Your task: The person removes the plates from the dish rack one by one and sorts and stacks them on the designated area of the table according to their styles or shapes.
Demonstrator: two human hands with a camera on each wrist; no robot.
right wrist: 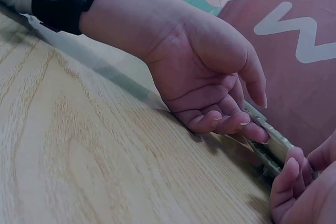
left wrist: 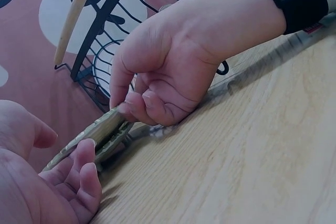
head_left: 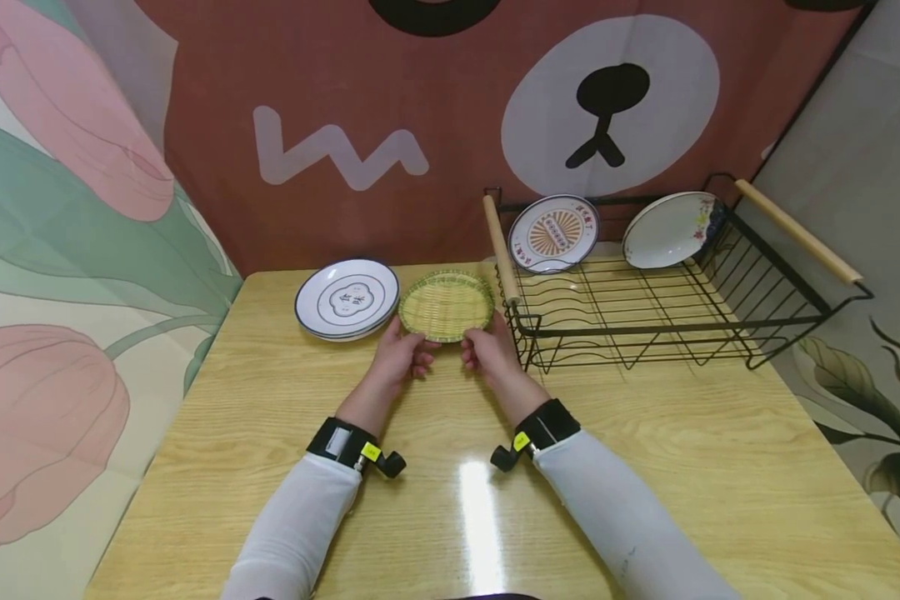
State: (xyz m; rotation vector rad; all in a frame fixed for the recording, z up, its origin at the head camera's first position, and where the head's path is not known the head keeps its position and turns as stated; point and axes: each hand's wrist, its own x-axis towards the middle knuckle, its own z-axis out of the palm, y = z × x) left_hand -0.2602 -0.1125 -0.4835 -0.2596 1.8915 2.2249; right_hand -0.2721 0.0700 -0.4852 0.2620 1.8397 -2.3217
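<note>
A small oval woven bamboo basket (head_left: 447, 307), yellow-green with a braided rim, is tilted toward me near the back of the table. My left hand (head_left: 396, 360) grips its near left rim, and my right hand (head_left: 492, 353) holds the near right rim, thumbs at the edge. From the side, in the left wrist view, the basket (left wrist: 107, 128) shows a second, darker rim close under the upper one, between the fingers of both hands. White plates with blue rims (head_left: 347, 296) lie stacked just left of the basket.
A black wire dish rack (head_left: 630, 332) with wooden handles stands at the right, its near left corner close to my right hand. In it lean a plate with an orange sunburst (head_left: 555, 235) and a flowered white dish (head_left: 663, 233). A printed curtain (head_left: 330, 208) hangs behind the table.
</note>
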